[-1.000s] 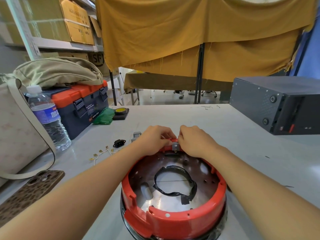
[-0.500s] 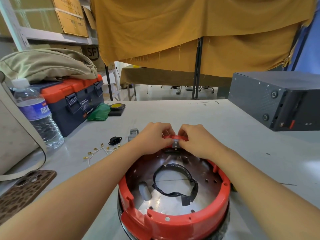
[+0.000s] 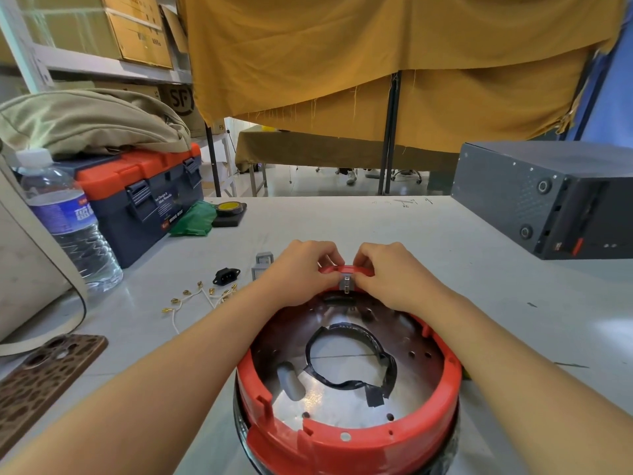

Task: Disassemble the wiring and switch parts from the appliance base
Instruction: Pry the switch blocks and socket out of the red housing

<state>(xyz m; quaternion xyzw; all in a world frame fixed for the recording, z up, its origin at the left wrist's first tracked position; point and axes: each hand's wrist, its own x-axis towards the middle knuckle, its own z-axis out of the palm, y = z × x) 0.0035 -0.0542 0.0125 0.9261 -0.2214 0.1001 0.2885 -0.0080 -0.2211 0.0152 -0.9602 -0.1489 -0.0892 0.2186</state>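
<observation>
Progress, my estimate: roughly midway. Wires [image 3: 197, 298], black socket [image 3: 226, 275], grey switch [image 3: 264, 259] already out, lying left of red base [image 3: 349, 437]. Left hand [image 3: 301, 269] and right hand [image 3: 394, 272] pinch small grey part [image 3: 345, 283] at base's far rim; I judge it still seated.

Mustard-yellow cloth curtain [image 3: 394, 63] hangs behind pale grey worktable [image 3: 342, 221]; metal shelf [image 3: 113, 68] at left (brown cardboard boxes [image 3: 137, 25] on it); glossy light floor [image 3: 308, 183] beyond.

Both hands, left hand [image 3: 301, 269] and right hand [image 3: 390, 272], pinch a grey switch part [image 3: 346, 284] at the red appliance base's [image 3: 349, 437] far rim.
</observation>
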